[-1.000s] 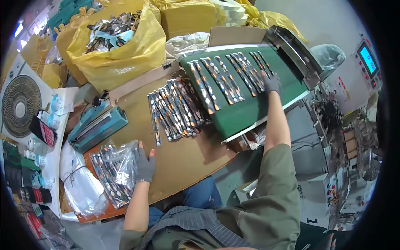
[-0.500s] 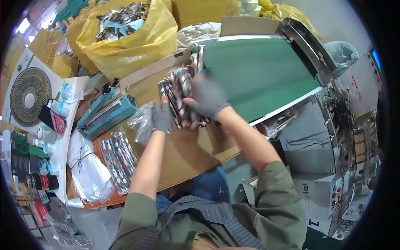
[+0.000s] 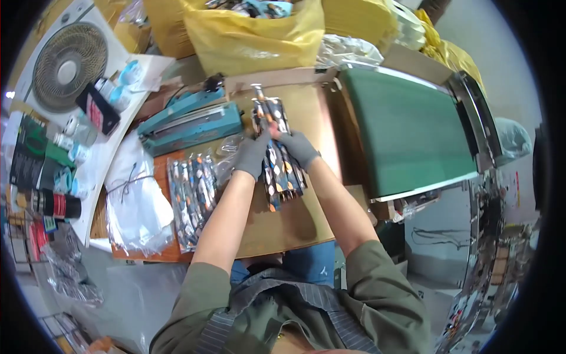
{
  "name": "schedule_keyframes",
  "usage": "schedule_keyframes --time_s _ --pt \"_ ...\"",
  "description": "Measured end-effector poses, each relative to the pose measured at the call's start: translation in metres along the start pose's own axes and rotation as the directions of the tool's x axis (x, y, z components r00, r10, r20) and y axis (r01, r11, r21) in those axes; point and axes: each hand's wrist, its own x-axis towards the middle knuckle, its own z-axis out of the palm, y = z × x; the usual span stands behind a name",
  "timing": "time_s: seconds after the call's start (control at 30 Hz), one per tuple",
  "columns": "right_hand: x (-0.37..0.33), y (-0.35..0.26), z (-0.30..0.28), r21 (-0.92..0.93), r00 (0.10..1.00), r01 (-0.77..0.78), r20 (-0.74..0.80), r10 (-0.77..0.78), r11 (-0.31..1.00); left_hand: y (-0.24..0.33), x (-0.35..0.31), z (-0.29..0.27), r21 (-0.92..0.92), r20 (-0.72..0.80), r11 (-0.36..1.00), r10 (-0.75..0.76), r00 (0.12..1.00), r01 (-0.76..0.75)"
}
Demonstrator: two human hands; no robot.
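A bundle of slim, dark strips patterned with orange and white leaf shapes lies over the brown cardboard in front of me. My left hand, in a grey glove with bare fingertips, grips its left side. From the right, my right hand, gloved alike, closes around it; the two hands almost meet over the middle. What the strips are I cannot tell. Beside my left wrist is a crumpled clear plastic bag. Left of my left forearm, a clear pack of similar patterned strips rests on the table.
A turquoise bag sealer stands at the left, behind flat clear bags tied with cord. A green conveyor belt is on the right. At the back bulges a yellow sack. A fan and phone occupy the white side shelf.
The strips, spread near the belt before, are now gathered between both hands. My right hand has come in toward my left. My left hand has left the clear bag. The whole view has shifted.
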Motion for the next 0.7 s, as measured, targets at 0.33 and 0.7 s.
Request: schedule_keyframes --time_s 0.33,0.7 --pt "-0.105 -0.07 0.045 0.359 0.793 0.462 0.242 -0.559 0.811 0.087 -0.122 -0.063 -0.381 0.136 0.842 0.46 0.877 -0.382" --pt "-0.247 -0.086 0.113 0.295 0.894 0.447 -0.116 -0.433 0.844 0.075 -0.215 -0.059 -0.086 0.412 0.868 0.478 0.776 -0.489"
